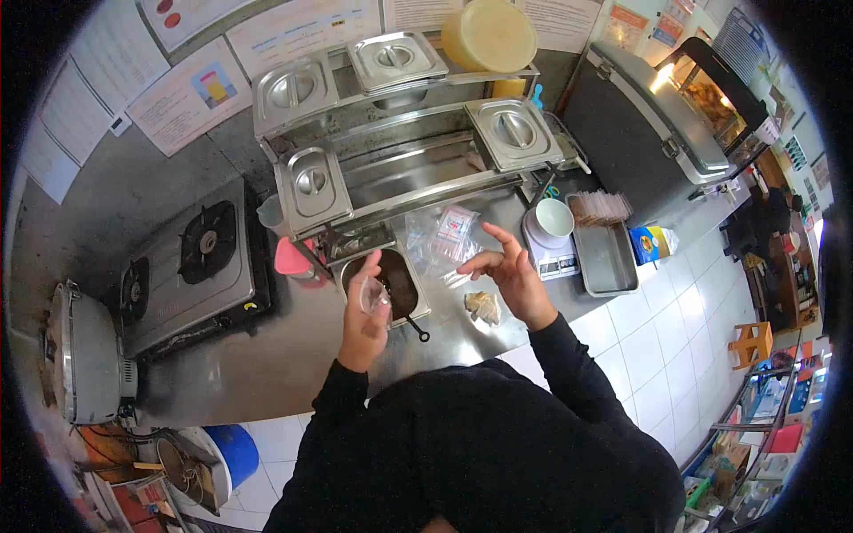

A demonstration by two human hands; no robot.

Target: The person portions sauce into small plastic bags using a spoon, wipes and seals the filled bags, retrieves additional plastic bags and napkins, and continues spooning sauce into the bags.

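Note:
My left hand (360, 333) is raised over the counter, its fingers curled round a small, clear plastic piece (376, 297) whose exact kind I cannot make out. Behind it is a steel pan (411, 277) of dark contents, with a black handle (418, 330) sticking out over its front edge. My right hand (518, 277) hovers with fingers apart, holding nothing. Below that hand, a crumpled whitish-brown item (482, 308) lies on the counter. Clear plastic bags (433, 238), one with red print, lie just beyond both hands.
A white bowl (554, 218) sits on a digital scale (558, 264) at the right, beside a steel tray (608, 259). A steel rack (404, 191) with lidded pans stands behind. To the left are a gas stove (191, 266) and a pink-lidded container (293, 258).

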